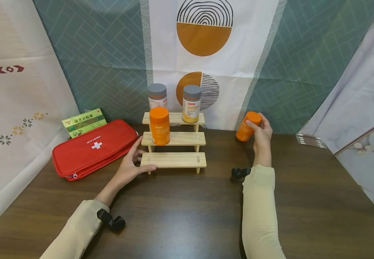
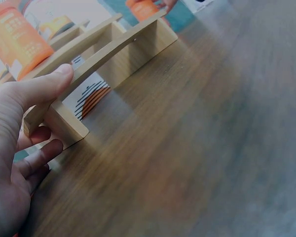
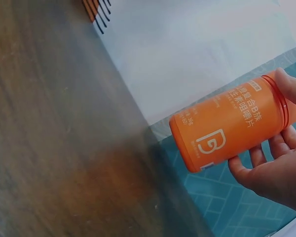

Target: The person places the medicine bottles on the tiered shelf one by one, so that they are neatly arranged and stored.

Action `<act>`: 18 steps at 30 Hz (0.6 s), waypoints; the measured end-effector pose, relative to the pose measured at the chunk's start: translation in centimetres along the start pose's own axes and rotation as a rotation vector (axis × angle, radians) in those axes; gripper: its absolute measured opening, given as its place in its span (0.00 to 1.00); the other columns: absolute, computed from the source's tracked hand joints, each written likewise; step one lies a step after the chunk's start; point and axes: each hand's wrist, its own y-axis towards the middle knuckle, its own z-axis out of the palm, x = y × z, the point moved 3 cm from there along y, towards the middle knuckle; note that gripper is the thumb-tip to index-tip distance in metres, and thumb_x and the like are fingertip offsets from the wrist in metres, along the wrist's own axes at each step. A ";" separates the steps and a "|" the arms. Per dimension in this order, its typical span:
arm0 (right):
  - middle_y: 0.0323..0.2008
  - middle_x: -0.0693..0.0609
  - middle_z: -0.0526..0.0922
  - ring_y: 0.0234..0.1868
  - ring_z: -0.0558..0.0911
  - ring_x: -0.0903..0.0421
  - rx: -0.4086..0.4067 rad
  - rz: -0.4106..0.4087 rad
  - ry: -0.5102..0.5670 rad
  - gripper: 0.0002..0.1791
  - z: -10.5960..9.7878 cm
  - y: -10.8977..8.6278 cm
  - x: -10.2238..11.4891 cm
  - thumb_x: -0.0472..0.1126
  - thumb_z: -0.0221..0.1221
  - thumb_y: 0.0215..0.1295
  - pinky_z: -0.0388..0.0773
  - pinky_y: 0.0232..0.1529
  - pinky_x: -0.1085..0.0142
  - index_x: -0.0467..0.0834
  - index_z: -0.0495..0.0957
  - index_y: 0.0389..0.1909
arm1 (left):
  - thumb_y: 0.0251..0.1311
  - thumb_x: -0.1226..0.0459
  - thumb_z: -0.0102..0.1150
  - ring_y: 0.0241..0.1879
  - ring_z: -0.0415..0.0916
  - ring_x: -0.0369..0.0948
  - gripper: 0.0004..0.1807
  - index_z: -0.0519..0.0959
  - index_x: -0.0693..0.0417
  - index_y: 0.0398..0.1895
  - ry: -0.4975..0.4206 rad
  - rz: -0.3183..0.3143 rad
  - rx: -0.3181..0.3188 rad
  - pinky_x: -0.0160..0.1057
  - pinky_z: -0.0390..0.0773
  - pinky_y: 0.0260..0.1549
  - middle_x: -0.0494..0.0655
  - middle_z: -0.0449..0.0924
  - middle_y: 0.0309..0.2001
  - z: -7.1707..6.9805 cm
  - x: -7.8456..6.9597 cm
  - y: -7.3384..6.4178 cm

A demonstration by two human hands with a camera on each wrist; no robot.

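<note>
My right hand grips an orange pill bottle near its lid, thumb on one side and fingers on the other. The bottle tilts, and its white label print faces the right wrist camera. On the left, my left hand holds the end of the lowest step of a three-step wooden display rack, thumb on top and fingers by the underside. A second orange bottle stands upright on the middle step. Two grey-capped bottles, one left and one right, stand on the top step.
A red first-aid pouch lies left of the rack, with a green medicine box behind it. Patterned cloth hangs behind the brown table. A silvery ridged strip sits at the back right.
</note>
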 end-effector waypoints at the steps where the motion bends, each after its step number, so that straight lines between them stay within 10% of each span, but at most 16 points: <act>1: 0.62 0.54 0.70 0.64 0.68 0.57 0.003 -0.002 0.008 0.37 0.0 0.0 0.1 0.30 0.62 0.62 0.60 0.72 0.64 0.46 0.63 0.72 | 0.49 0.64 0.74 0.38 0.78 0.32 0.60 0.43 0.38 0.79 0.000 0.003 -0.002 0.32 0.74 0.43 0.56 0.78 0.47 0.0 0.0 0.0; 18: 0.49 0.60 0.75 0.52 0.72 0.62 0.086 -0.072 0.072 0.37 0.6 -1.0 2.2 0.30 0.63 0.62 0.70 0.54 0.67 0.45 0.62 0.71 | 0.49 0.64 0.74 0.37 0.78 0.30 0.60 0.43 0.37 0.79 0.007 0.008 -0.008 0.32 0.74 0.43 0.57 0.79 0.47 0.1 0.0 0.0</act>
